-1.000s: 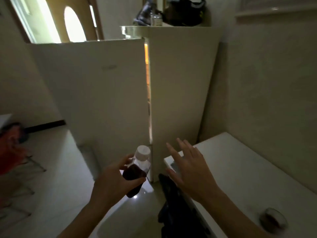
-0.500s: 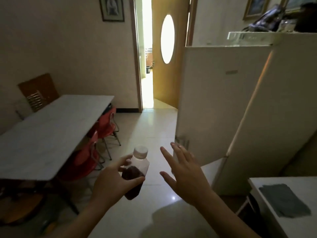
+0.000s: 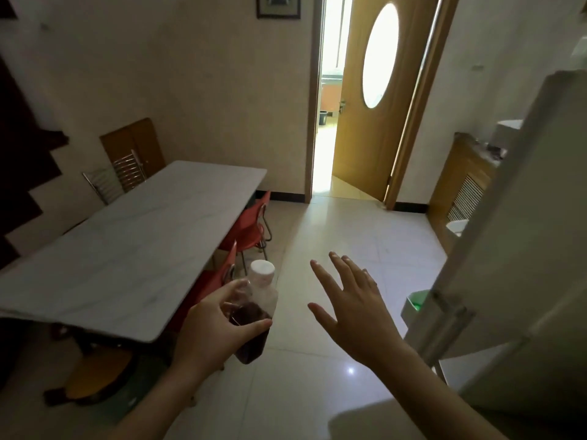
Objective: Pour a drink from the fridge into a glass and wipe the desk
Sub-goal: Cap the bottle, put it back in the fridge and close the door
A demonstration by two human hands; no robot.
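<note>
My left hand [image 3: 212, 330] grips a small clear bottle [image 3: 256, 312] with a white cap, partly filled with dark reddish drink, held upright at lower centre. My right hand [image 3: 355, 304] hovers empty beside it, fingers spread, palm down, a short gap to the bottle's right. The white fridge [image 3: 521, 249] fills the right edge, its door ajar. The glass and the cloth are out of view.
A long white marble-top table [image 3: 133, 239] stands at the left with red chairs [image 3: 251, 223] tucked under it. A wooden door [image 3: 381, 96] with an oval window stands open ahead. A wooden cabinet [image 3: 460, 185] sits at the right wall. Pale tiled floor [image 3: 343, 236] lies between.
My view has swung left, away from the fridge and the counter with the glass and cloth, toward the long table and doorway. Both hands keep their pose, the bottle still held.
</note>
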